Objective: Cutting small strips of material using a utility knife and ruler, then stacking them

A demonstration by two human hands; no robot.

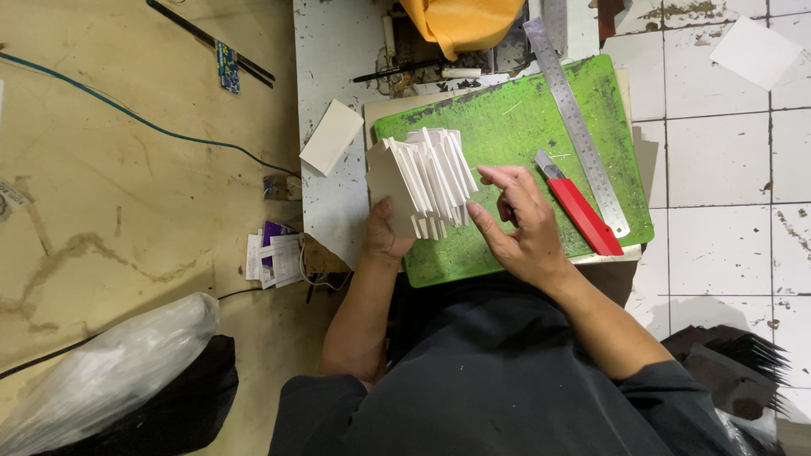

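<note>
Two hands on one fanned white card stack (431,177): left hand (384,232) clasps its base; right hand (519,224) open, fingertips brushing the leaves; loose leaves could splay or slip; red utility knife (579,207) lies close by, a nick risk.

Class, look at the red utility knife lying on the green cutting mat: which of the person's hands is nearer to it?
The right hand. It sits just left of the red utility knife in the picture, not touching it. The left hand is farther away, holding the fanned white paper stack.

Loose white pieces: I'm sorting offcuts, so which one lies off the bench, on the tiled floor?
The white sheet at top right, alone on tiles; the white block rests on the bench.
</note>
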